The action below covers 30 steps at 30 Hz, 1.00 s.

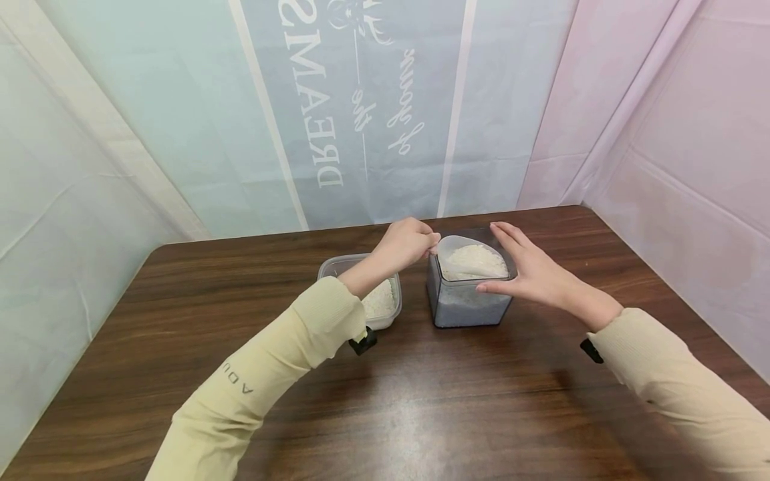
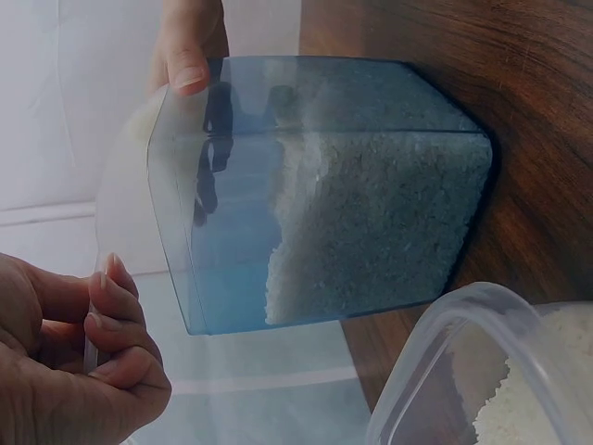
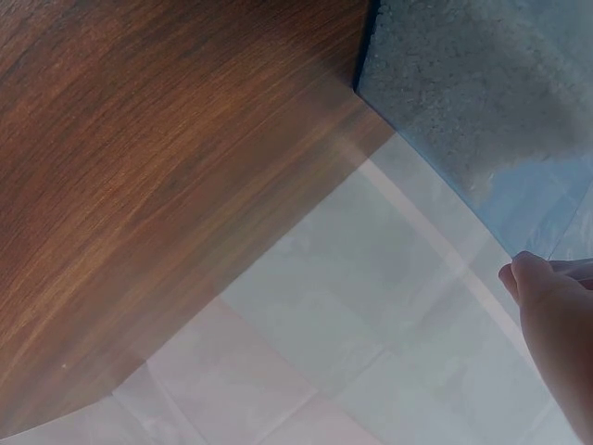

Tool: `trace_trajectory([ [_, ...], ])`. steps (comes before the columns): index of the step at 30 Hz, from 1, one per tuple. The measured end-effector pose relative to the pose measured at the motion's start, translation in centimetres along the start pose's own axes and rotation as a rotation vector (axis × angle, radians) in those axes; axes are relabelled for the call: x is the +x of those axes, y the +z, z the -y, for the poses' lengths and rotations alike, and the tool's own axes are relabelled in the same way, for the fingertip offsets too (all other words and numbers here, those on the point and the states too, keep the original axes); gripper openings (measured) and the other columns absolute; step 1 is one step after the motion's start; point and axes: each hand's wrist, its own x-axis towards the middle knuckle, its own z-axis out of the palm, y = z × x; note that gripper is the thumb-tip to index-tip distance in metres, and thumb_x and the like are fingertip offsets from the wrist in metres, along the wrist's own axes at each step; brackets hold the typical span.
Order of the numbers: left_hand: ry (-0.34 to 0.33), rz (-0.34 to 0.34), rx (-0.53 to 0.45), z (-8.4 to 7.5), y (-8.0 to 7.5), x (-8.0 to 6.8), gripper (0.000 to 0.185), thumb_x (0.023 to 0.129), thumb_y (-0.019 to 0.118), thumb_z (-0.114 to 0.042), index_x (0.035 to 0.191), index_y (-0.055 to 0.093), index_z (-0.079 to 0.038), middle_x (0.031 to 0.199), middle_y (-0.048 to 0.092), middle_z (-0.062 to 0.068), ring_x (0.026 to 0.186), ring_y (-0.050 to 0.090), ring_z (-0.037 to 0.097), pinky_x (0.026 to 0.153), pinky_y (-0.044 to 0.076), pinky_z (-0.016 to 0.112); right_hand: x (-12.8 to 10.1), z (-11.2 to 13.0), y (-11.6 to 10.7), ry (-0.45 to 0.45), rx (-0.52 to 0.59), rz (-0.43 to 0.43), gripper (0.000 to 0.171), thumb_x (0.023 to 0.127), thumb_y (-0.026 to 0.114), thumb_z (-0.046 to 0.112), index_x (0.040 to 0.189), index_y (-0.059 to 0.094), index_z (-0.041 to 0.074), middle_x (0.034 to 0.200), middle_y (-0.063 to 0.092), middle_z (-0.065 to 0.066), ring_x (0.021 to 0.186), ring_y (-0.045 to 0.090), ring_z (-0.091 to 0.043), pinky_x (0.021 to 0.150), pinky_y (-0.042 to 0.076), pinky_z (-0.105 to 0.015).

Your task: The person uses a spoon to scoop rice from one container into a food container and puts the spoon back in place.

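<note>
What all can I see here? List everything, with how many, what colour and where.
Table: one, dark brown, beneath everything
Bin: one, see-through blue-grey, on the table, right of the tub
Tub: one, clear, on the table
Scoop: one, whitish, at the bin's top
Rice: three lots, white, in bin, scoop and tub
Cloth: panels hard to count, pale blue, pink and white, behind and beside the table
Lettering: one set, white, on the back cloth
Sleeves: two, pale yellow-beige, on the arms
Left hand: one, bare, pinching the scoop
Right hand: one, bare, at the bin's rim
</note>
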Motion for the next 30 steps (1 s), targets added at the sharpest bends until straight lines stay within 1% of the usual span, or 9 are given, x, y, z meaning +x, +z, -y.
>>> trace_trajectory([
  [2,0.002,-0.005,-0.014,0.08,-0.01,-0.12,0.032,0.094,0.048,-0.023,0.070,0.062,-0.008,0.057,0.049,-0.003,0.055,0.039,0.011,0.057,0.032,0.021,0.04,-0.02,0.01,-0.002,0.001,0.003,0.102,0.071,0.074,0.043,0.143,0.017,-0.002,0.145,0.019,-0.018,0.130,0.025,-0.038,0.098,0.027,-0.054],
  [6,0.005,-0.017,-0.024,0.22,-0.03,-0.27,0.032,0.094,0.048,-0.024,0.069,0.063,-0.010,0.057,0.050,-0.005,0.056,0.042,0.010,0.057,0.033,0.021,0.10,-0.06,0.08,-0.008,0.004,0.004,0.101,0.072,0.074,0.043,0.142,0.017,-0.003,0.145,0.019,-0.018,0.129,0.025,-0.038,0.098,0.027,-0.054],
  [11,0.016,-0.029,-0.014,0.32,-0.19,-0.35,0.033,0.094,0.047,-0.023,0.073,0.065,-0.005,0.060,0.053,-0.002,0.058,0.043,0.011,0.058,0.033,0.022,0.04,-0.01,-0.01,-0.006,0.004,0.008,0.101,0.072,0.074,0.043,0.142,0.017,-0.003,0.145,0.019,-0.019,0.129,0.025,-0.038,0.098,0.027,-0.054],
  [16,0.007,-0.034,-0.033,0.43,-0.37,-0.34,0.033,0.094,0.047,-0.023,0.071,0.064,-0.007,0.062,0.056,0.001,0.059,0.044,0.012,0.057,0.033,0.023,0.04,0.02,-0.01,-0.007,0.002,0.003,0.101,0.072,0.074,0.042,0.142,0.018,-0.003,0.145,0.019,-0.019,0.129,0.025,-0.038,0.098,0.026,-0.054],
  [20,0.001,-0.041,-0.052,0.39,-0.56,-0.41,0.032,0.094,0.047,-0.023,0.073,0.066,-0.006,0.062,0.056,-0.001,0.061,0.046,0.011,0.057,0.034,0.022,0.01,0.05,-0.07,-0.007,0.004,-0.001,0.101,0.071,0.074,0.042,0.142,0.018,-0.004,0.145,0.019,-0.019,0.130,0.024,-0.038,0.098,0.026,-0.054],
  [22,0.000,-0.045,-0.058,0.38,-0.64,-0.44,0.032,0.094,0.047,-0.024,0.074,0.066,-0.006,0.064,0.057,0.002,0.062,0.047,0.011,0.058,0.033,0.022,0.01,0.05,-0.10,-0.005,0.003,0.000,0.101,0.071,0.074,0.042,0.142,0.018,-0.003,0.145,0.019,-0.020,0.130,0.023,-0.038,0.099,0.025,-0.054],
  [27,-0.001,-0.059,-0.075,0.49,-0.82,-0.53,0.033,0.094,0.048,-0.025,0.070,0.062,-0.007,0.064,0.056,0.004,0.060,0.044,0.011,0.056,0.032,0.022,0.01,0.01,-0.12,0.003,0.003,0.003,0.102,0.072,0.074,0.043,0.143,0.017,-0.002,0.145,0.018,-0.020,0.131,0.022,-0.038,0.098,0.025,-0.055],
  [30,-0.007,-0.071,-0.085,0.58,-1.00,-0.63,0.033,0.094,0.048,-0.025,0.070,0.062,-0.007,0.061,0.054,0.001,0.060,0.044,0.011,0.054,0.032,0.022,0.03,0.01,-0.08,0.004,0.008,-0.001,0.102,0.071,0.074,0.042,0.143,0.017,-0.002,0.145,0.018,-0.020,0.131,0.022,-0.038,0.099,0.025,-0.055],
])
